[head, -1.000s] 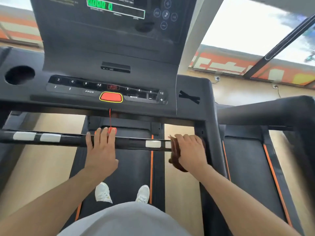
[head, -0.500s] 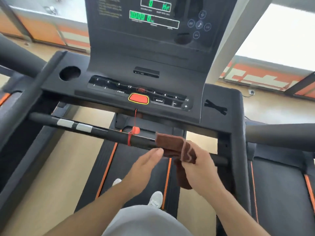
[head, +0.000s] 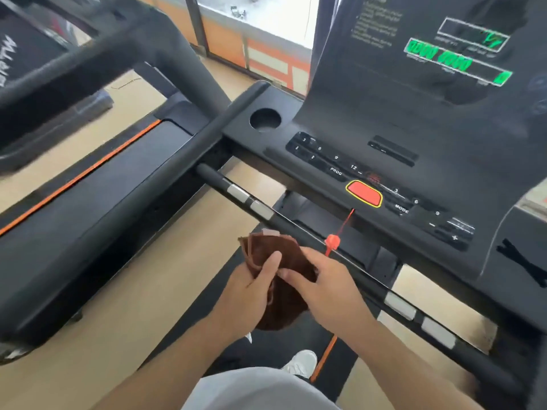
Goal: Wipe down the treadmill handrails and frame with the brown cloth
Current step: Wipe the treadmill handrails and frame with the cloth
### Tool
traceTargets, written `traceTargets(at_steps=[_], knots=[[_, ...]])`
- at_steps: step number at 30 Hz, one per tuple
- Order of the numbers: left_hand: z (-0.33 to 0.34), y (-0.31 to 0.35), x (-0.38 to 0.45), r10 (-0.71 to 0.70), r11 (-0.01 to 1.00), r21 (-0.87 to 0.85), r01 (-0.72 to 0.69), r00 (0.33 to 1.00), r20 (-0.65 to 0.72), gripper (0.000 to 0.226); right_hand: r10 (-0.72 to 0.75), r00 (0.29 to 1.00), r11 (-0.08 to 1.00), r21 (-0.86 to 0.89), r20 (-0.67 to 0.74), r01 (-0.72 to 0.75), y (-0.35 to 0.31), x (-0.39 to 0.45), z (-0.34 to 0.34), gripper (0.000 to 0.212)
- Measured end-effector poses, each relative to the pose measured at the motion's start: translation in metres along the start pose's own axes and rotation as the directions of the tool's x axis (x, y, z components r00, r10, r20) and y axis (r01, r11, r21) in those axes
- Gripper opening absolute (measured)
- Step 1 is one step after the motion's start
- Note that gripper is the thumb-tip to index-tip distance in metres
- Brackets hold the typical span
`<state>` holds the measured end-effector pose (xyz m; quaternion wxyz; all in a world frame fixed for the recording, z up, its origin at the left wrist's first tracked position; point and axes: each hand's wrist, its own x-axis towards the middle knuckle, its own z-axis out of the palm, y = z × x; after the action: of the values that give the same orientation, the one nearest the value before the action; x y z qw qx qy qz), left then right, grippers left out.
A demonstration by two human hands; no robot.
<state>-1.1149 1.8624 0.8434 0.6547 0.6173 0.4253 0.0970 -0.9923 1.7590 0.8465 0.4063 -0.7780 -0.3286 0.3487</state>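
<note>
Brown cloth (head: 284,261) (one) gripped by left hand (head: 251,288), right hand (head: 322,288)

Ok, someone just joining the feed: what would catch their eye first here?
Probably the brown cloth, bunched between the left hand and right hand just short of the front crossbar. Next, the red stop button on the console above, with its red safety clip hanging at the bar, and the green display at upper right.
</note>
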Motion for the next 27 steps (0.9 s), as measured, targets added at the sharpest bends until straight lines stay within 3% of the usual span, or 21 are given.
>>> traceTargets(at_steps=[4, 6, 9, 12, 14, 15, 17, 18, 19, 22, 23, 25, 27], knots=[[-0.036, -0.012, 0.024, 0.142, 0.978, 0.171, -0.124, 0.985, -0.098, 0.067, -0.025, 0.998, 0.999, -0.028, -0.058, 0.023, -0.018, 0.025, 0.034, 0.019], [-0.056, -0.011, 0.037, 0.169, 0.978, 0.137, -0.154, 0.981, -0.099, 0.060, 0.015, 0.995, 1.000, 0.011, -0.096, -0.014, -0.028, 0.038, 0.044, 0.006], [-0.080, -0.004, 0.061, 0.099, 0.995, 0.015, -0.098, 0.995, -0.022, 0.045, 0.095, 0.987, 0.986, 0.146, -0.132, -0.075, -0.043, 0.061, 0.053, 0.017], [-0.092, 0.006, 0.098, 0.126, 0.989, 0.079, -0.124, 0.992, -0.028, 0.020, 0.090, 0.955, 0.993, 0.104, -0.283, -0.063, -0.052, 0.096, 0.041, 0.020], [-0.101, 0.009, 0.125, 0.181, 0.981, 0.096, -0.168, 0.974, -0.139, 0.029, 0.146, 0.917, 0.985, -0.032, -0.372, -0.170, -0.056, 0.122, 0.027, 0.021], [-0.106, 0.009, 0.138, 0.178, 0.983, 0.083, -0.165, 0.964, -0.196, 0.032, 0.151, 0.904, 0.934, -0.241, -0.399, -0.262, -0.056, 0.133, 0.022, 0.038], [-0.113, 0.007, 0.153, 0.158, 0.987, 0.066, -0.146, 0.958, -0.238, 0.032, 0.112, 0.912, 0.703, -0.617, -0.396, -0.354, -0.053, 0.139, 0.020, 0.075], [-0.118, 0.003, 0.160, 0.138, 0.990, 0.061, -0.128, 0.966, -0.217, 0.031, 0.068, 0.927, 0.646, -0.691, -0.370, -0.324, -0.052, 0.141, 0.027, 0.082], [-0.123, -0.002, 0.164, 0.117, 0.992, 0.062, -0.107, 0.976, -0.183, 0.031, 0.066, 0.948, 0.643, -0.714, -0.311, -0.278, -0.050, 0.142, 0.039, 0.086], [-0.140, -0.020, 0.169, 0.046, 0.998, 0.050, -0.041, 0.995, -0.092, 0.028, 0.263, 0.958, 0.605, -0.753, -0.118, -0.259, -0.032, 0.152, 0.079, 0.107], [-0.145, -0.025, 0.170, 0.019, 0.999, 0.050, -0.016, 0.997, -0.076, 0.027, 0.288, 0.951, 0.593, -0.760, -0.110, -0.268, -0.028, 0.161, 0.088, 0.102], [-0.155, -0.034, 0.172, -0.017, 0.998, 0.056, 0.020, 0.998, -0.061, 0.025, 0.301, 0.943, 0.580, -0.758, -0.141, -0.298, -0.033, 0.186, 0.097, 0.074], [-0.165, -0.040, 0.172, -0.032, 0.998, 0.049, 0.036, 0.997, -0.069, 0.024, 0.352, 0.935, 0.622, -0.735, -0.047, -0.271, -0.044, 0.215, 0.099, 0.066]])
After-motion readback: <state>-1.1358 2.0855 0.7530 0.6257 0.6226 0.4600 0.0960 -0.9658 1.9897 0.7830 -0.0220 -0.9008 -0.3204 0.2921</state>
